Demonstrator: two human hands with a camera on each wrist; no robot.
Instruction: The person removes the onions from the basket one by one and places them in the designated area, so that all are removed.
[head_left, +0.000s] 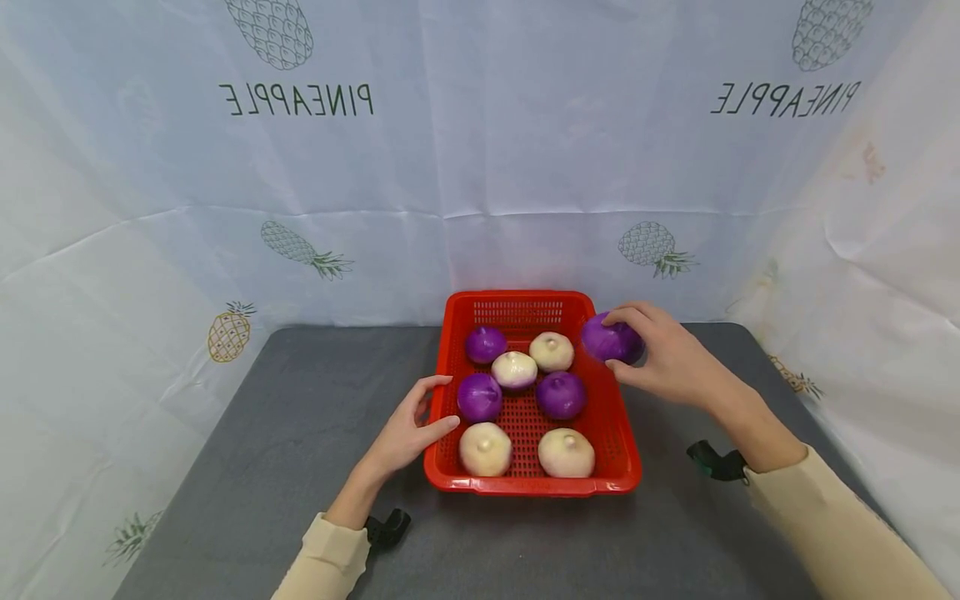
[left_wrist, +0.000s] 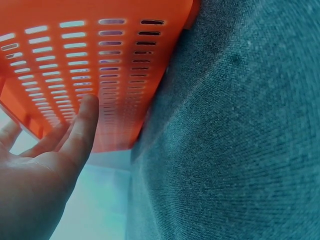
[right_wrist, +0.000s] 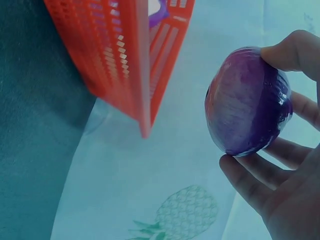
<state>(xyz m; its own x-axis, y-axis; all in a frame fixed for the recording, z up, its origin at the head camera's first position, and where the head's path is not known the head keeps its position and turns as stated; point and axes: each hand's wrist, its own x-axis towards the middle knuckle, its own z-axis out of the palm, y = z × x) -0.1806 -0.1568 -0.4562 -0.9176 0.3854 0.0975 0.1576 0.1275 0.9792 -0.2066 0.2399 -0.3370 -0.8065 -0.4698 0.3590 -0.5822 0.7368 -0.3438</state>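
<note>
My right hand (head_left: pixel 663 354) pinches a round purple vegetable (head_left: pixel 611 337), onion- or turnip-like, just above the right rim of a red plastic basket (head_left: pixel 630 475). In the right wrist view, that glossy purple vegetable (right_wrist: pixel 245 102) sits between thumb and fingertips, its one side paler. My left hand (head_left: pixel 408 425) is at the basket's left side, thumb and fingers extended at the rim. The left wrist view has the left fingers (left_wrist: pixel 82 130) against or close to the slotted outer wall (left_wrist: pixel 115 65); contact is hard to judge. Inside the basket lie several similar vegetables, some purple (head_left: pixel 561 395), others cream-white (head_left: pixel 485 450).
The basket stands on a dark grey table (head_left: pixel 322 433). Behind and beside it hangs a pale cloth (head_left: pixel 525 167) printed with pineapples. A black wrist strap piece (head_left: pixel 716 461) projects below the right wrist, and another (head_left: pixel 388 528) by the left wrist.
</note>
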